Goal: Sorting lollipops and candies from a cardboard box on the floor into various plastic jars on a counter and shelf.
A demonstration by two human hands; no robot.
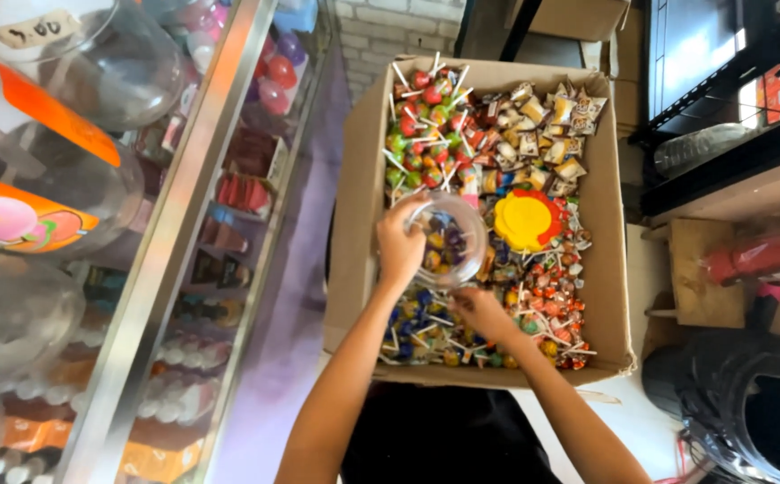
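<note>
A large cardboard box (611,269) sits on the floor below me, filled with lollipops and wrapped sweets. My left hand (399,246) grips the rim of a clear round jar (448,240) that holds a few wrapped sweets and rests tilted over the box's middle. My right hand (478,311) is down among the lollipops (426,327) near the box's front edge, fingers closed on some of them. A yellow round lid (524,220) lies on the sweets to the right of the jar. Red and green lollipops (421,125) fill the far left corner.
A glass display counter (184,224) with big clear jars (94,63) on top runs along the left. A black bin (739,403) stands at lower right, a wooden stool (703,273) and a red object (762,255) beside the box, dark shelving (721,81) behind.
</note>
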